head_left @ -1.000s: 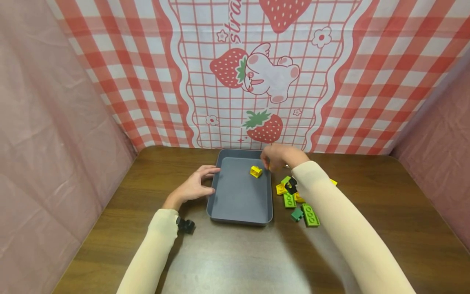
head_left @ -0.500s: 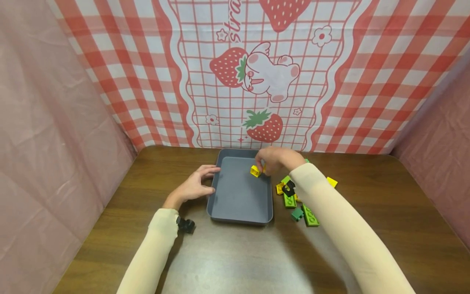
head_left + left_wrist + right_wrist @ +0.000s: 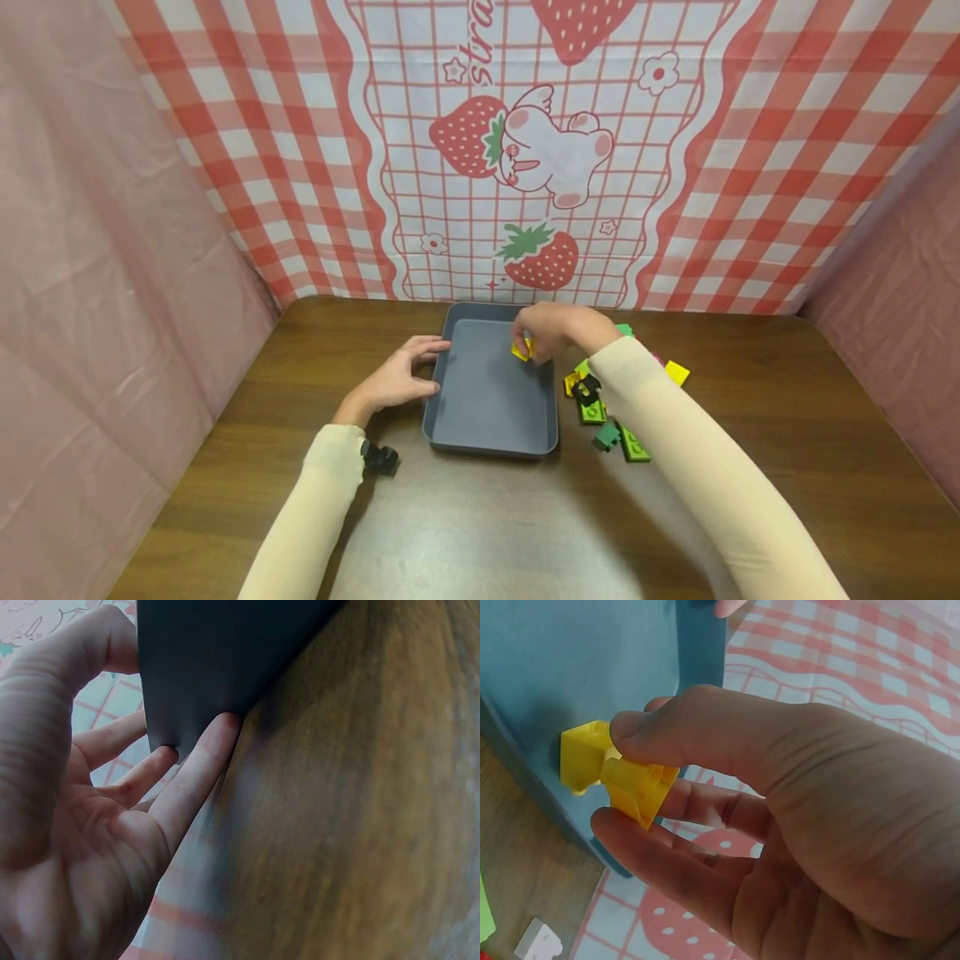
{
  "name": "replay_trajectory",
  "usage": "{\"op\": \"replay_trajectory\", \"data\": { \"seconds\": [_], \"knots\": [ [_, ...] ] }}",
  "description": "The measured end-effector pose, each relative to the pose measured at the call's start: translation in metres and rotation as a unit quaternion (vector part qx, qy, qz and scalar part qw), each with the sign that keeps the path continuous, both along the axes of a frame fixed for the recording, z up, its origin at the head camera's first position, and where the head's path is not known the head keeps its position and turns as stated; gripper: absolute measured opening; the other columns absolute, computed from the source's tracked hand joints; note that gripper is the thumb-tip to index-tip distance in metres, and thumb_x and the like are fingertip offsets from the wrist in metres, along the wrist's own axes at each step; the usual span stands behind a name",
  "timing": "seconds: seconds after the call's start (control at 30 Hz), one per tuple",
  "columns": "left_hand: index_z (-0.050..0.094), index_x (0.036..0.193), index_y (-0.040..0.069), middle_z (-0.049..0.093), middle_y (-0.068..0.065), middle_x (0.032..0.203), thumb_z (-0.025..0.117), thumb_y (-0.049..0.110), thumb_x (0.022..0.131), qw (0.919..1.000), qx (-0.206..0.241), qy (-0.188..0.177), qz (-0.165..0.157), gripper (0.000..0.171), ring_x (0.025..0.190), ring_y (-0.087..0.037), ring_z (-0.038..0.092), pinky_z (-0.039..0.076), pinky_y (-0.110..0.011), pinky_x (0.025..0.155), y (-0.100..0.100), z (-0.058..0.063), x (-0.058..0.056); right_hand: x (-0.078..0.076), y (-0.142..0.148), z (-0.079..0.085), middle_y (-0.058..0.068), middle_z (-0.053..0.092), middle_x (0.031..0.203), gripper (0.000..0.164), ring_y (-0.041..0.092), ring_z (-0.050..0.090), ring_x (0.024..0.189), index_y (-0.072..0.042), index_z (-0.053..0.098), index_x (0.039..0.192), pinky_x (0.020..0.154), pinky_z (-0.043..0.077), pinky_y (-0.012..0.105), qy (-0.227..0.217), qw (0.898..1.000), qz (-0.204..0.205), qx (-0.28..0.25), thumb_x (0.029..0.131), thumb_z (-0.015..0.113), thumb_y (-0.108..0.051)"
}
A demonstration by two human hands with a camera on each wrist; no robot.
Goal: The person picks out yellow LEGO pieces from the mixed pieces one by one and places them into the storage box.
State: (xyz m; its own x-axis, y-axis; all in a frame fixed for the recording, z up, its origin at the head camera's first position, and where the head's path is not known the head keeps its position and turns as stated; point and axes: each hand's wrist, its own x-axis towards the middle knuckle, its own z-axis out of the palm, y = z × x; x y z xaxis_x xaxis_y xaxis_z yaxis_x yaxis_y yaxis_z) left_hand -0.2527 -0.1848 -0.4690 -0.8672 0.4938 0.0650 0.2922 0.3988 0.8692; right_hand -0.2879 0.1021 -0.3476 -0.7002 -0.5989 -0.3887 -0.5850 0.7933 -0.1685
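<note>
My left hand [image 3: 397, 379] rests at the left side of a grey tray [image 3: 491, 408], fingers spread and fairly straight. In the left wrist view, fingertips touch the tray's dark outer wall [image 3: 217, 660]. My right hand [image 3: 555, 327] is over the tray's right part. Between thumb and fingers it pinches a yellow toy brick [image 3: 639, 793] with a flared, curved side. Another yellow toy brick [image 3: 585, 756] is in the tray, right beside the held one; whether they touch I cannot tell. From the head view, my fingers hide most of both.
Right of the tray lie several loose toy bricks, among them a dark green brick [image 3: 607, 437], a lime brick [image 3: 636, 446] and a yellow brick [image 3: 677, 372]. My right forearm covers part of that pile. A checkered strawberry cloth [image 3: 540, 192] hangs behind the wooden table [image 3: 465, 533].
My right hand has moved left from the tray's right rim to over the yellow brick inside, bringing the held yellow brick beside it. My left hand has stayed in place.
</note>
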Motion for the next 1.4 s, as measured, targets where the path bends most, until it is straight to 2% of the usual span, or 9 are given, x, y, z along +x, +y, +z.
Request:
{"op": "replay_trajectory", "data": {
  "seconds": [0.23,0.43,0.57,0.73,0.83,1.13,1.4],
  "knots": [
    [0.047,0.148,0.007,0.031,-0.015,0.158,0.070,0.000,0.081,1.0000,0.006,-0.003,-0.001,0.071,0.141,-0.041,0.040,0.055,-0.051,0.095,0.000,0.001,0.000,0.007,-0.006,0.005,0.002,0.065,0.087,0.015,0.017,0.057,0.075,-0.011,0.068,0.086,0.061,0.047,0.028,0.008,0.999,0.030,-0.004,0.077,0.074,-0.001],
    [0.044,0.149,0.001,0.027,-0.022,0.159,0.067,-0.006,0.082,0.9999,0.008,-0.007,-0.001,0.071,0.141,-0.046,0.037,0.052,-0.060,0.099,0.002,0.003,0.002,0.010,-0.012,0.009,0.002,0.064,0.086,0.017,0.018,0.056,0.075,-0.013,0.066,0.081,0.062,0.046,0.028,0.012,0.999,0.044,-0.005,0.076,0.075,0.001],
    [0.043,0.148,-0.005,0.025,-0.028,0.159,0.065,-0.008,0.081,0.9999,0.007,-0.008,-0.006,0.070,0.140,-0.049,0.036,0.050,-0.062,0.100,0.005,0.018,0.011,0.010,-0.015,0.009,0.001,0.063,0.085,0.018,0.017,0.056,0.074,-0.015,0.065,0.081,0.060,0.045,0.028,0.012,0.999,0.042,-0.003,0.077,0.074,0.000],
    [0.044,0.146,-0.006,0.027,-0.031,0.156,0.065,-0.007,0.081,0.9999,0.006,-0.005,-0.010,0.068,0.138,-0.050,0.039,0.052,-0.059,0.098,0.008,0.035,0.022,0.009,-0.017,0.009,0.001,0.064,0.086,0.020,0.016,0.055,0.072,-0.017,0.065,0.081,0.059,0.045,0.028,0.000,1.000,0.031,0.000,0.078,0.072,0.001],
    [0.044,0.146,-0.007,0.027,-0.030,0.156,0.065,-0.006,0.082,0.9999,0.005,-0.004,-0.010,0.067,0.138,-0.050,0.039,0.052,-0.058,0.098,0.008,0.038,0.024,0.008,-0.017,0.009,0.002,0.064,0.087,0.019,0.017,0.056,0.073,-0.016,0.066,0.083,0.059,0.045,0.028,-0.011,1.000,0.028,-0.003,0.079,0.072,0.001],
    [0.044,0.147,-0.005,0.027,-0.029,0.157,0.065,-0.007,0.082,0.9999,0.003,-0.010,-0.010,0.068,0.139,-0.049,0.039,0.052,-0.059,0.098,0.007,0.037,0.023,0.006,-0.020,0.008,0.001,0.069,0.092,0.016,0.016,0.062,0.078,-0.015,0.069,0.088,0.062,0.049,0.029,-0.054,0.998,0.024,0.001,0.083,0.073,-0.001],
    [0.044,0.147,-0.005,0.027,-0.029,0.157,0.065,-0.006,0.082,0.9999,0.006,-0.008,-0.010,0.068,0.139,-0.049,0.039,0.052,-0.059,0.098,0.007,0.037,0.022,0.003,-0.022,0.002,0.004,0.070,0.092,0.015,0.016,0.063,0.076,-0.010,0.070,0.089,0.070,0.058,0.036,-0.123,0.992,0.008,0.006,0.082,0.074,0.002]
  ]
}}
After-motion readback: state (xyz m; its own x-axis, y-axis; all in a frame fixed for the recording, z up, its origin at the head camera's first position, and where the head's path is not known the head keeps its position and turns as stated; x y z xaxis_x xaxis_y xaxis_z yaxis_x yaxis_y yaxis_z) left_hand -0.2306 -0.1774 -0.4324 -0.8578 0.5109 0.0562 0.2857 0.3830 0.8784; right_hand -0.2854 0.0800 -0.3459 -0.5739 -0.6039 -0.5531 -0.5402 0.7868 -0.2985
